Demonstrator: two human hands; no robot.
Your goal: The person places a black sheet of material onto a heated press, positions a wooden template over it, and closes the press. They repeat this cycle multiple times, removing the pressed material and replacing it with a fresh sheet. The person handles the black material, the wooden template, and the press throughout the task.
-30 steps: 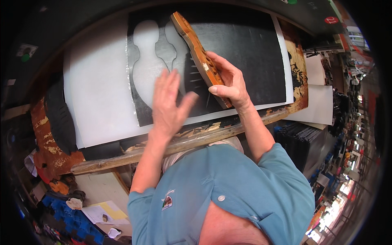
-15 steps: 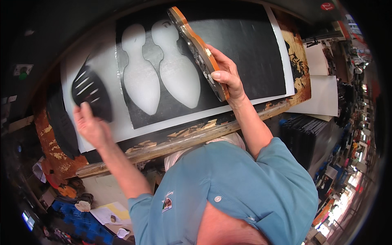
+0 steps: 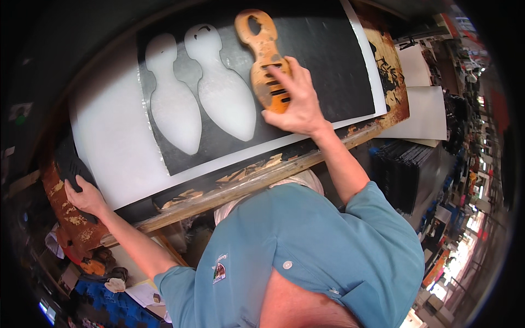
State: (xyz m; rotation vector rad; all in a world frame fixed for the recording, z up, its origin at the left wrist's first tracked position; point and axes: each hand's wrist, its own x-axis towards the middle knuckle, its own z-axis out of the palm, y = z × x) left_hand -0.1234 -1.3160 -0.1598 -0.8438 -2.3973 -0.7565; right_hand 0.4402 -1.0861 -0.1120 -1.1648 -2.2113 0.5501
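An orange sole-shaped cutting die (image 3: 267, 50) with an oval hole and dark slots lies flat on a black sheet (image 3: 339, 71). My right hand (image 3: 299, 104) spans its lower end, thumb by the tip, index finger stretched over the slots. Left of the die, two sole-shaped cut-outs (image 3: 176, 117) in the sheet show white beneath. At the far left, my left hand (image 3: 86, 198) has its fingers curled at the edge of a dark slotted sole piece (image 3: 71, 167), on or beside other dark pieces; where one ends is hard to make out.
A white board (image 3: 112, 147) lies under the black sheet. Along the worn table's front runs a wooden rail (image 3: 235, 197) with scraps behind it. To the right are a stack of black sheets (image 3: 402, 169) and white sheets (image 3: 421, 112). A blue crate (image 3: 106, 303) stands lower left.
My left hand has carried the slotted black sole piece left, off the white board. My right hand has turned the die from its edge to lie flat on the black sheet.
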